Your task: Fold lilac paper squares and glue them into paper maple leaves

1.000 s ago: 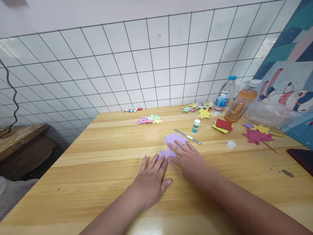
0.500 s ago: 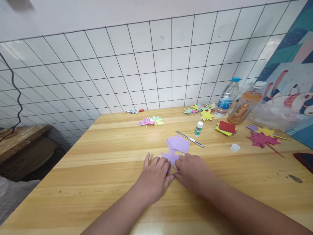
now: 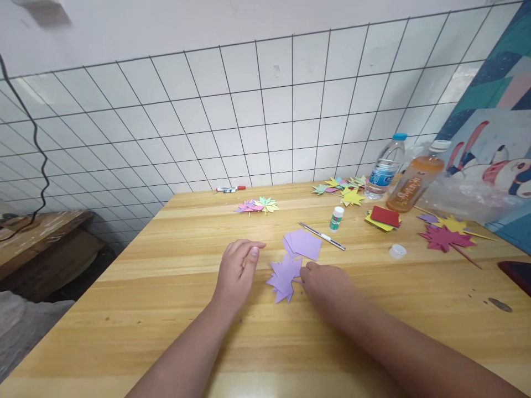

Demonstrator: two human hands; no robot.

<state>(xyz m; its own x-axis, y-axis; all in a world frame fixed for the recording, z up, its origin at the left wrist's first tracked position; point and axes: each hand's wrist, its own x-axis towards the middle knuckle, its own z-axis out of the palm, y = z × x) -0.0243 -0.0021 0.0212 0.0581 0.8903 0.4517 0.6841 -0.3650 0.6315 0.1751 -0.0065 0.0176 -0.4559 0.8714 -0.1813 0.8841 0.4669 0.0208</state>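
Note:
A purple paper leaf (image 3: 285, 277) with pointed lobes lies on the wooden table between my hands. My right hand (image 3: 327, 287) is closed at its right edge, pinching the thin stem; the fingertips are partly hidden. To the left of the leaf, my left hand (image 3: 237, 270) is apart from it and holds nothing, its fingers loosely bent and the index finger stretched out. Just beyond the leaf are purple paper pieces (image 3: 305, 244), with a slim craft knife (image 3: 322, 236) touching or close to their upper edge. A glue stick (image 3: 336, 219) stands uncapped behind the knife.
A white cap (image 3: 397, 251) lies at right, near red and yellow paper pieces (image 3: 384, 216). Finished paper leaves (image 3: 257, 205) lie farther back, with a dark red leaf (image 3: 446, 237) at right. A water bottle (image 3: 385, 168) and an orange drink bottle (image 3: 415, 182) stand by the tiled wall.
My left hand has let go of the purple leaf and moved left and up. The leaf now shows whole, turned slightly, while my right hand stays at its right edge.

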